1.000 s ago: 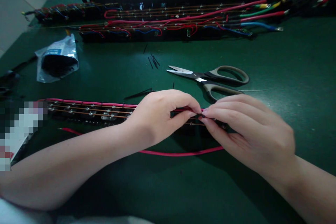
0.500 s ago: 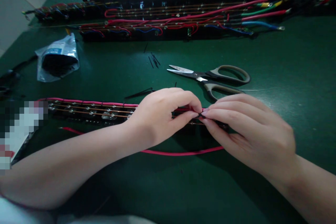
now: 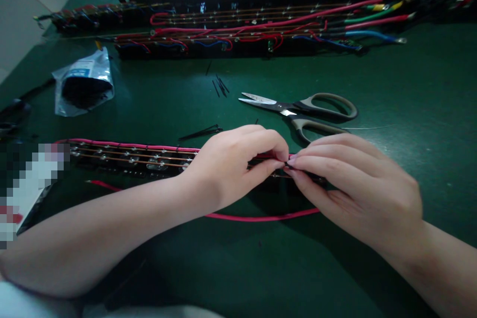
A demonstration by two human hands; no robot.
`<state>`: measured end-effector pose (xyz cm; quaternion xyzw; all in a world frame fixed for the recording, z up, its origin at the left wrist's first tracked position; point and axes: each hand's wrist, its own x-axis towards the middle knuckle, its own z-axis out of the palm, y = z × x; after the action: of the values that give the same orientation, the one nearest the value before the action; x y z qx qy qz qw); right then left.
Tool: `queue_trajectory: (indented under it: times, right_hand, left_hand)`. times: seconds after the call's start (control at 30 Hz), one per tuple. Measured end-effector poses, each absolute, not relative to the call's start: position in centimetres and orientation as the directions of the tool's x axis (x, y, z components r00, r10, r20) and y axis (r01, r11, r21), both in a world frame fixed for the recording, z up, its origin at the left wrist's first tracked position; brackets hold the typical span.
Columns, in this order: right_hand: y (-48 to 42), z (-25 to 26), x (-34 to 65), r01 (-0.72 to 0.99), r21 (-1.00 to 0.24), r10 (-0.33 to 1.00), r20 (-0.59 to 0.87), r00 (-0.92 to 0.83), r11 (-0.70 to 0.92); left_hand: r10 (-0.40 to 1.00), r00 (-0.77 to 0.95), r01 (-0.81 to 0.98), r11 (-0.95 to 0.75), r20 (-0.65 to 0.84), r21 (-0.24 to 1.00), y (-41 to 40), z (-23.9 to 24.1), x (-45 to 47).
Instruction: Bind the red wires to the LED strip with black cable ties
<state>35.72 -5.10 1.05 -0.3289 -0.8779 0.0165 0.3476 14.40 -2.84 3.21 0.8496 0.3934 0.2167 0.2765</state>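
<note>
Above a long black strip (image 3: 122, 160) with copper rods and a red wire (image 3: 112, 143) along its far edge, both hands meet at the fingertips. My left hand (image 3: 238, 164) is closed in a pinch on a small black cable tie (image 3: 287, 164). From the other side, my right hand (image 3: 361, 184) pinches the same cable tie, its fingers pressed together. Most of the tie is covered by the fingers. Small black bands hold the red wire to the strip further left. Part of the strip is hidden under my left hand and wrist.
Scissors (image 3: 283, 108) lie with blades slightly apart beyond the hands. Several cable ties (image 3: 201, 132) and cut black pieces (image 3: 220, 85) are nearby. An opened plastic bag (image 3: 84, 84) stands at left. Wired strips (image 3: 238, 35) line the back. A loose red wire (image 3: 261, 218) curves in front.
The hands stay pinched together at the same spot on the strip, with barely any finger movement. The whole view has shifted very slightly.
</note>
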Motion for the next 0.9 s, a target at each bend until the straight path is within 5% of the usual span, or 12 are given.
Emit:
queue_trajectory:
  times: [0.9]
  right_hand:
    - [-5.26, 0.81, 35.74, 0.574, -0.252, 0.593, 0.593, -0.545, 0.779]
  left_hand:
    - [0.762, 0.583, 0.504, -0.612, 0.282, 0.610, -3.02, 2.71, 14.29]
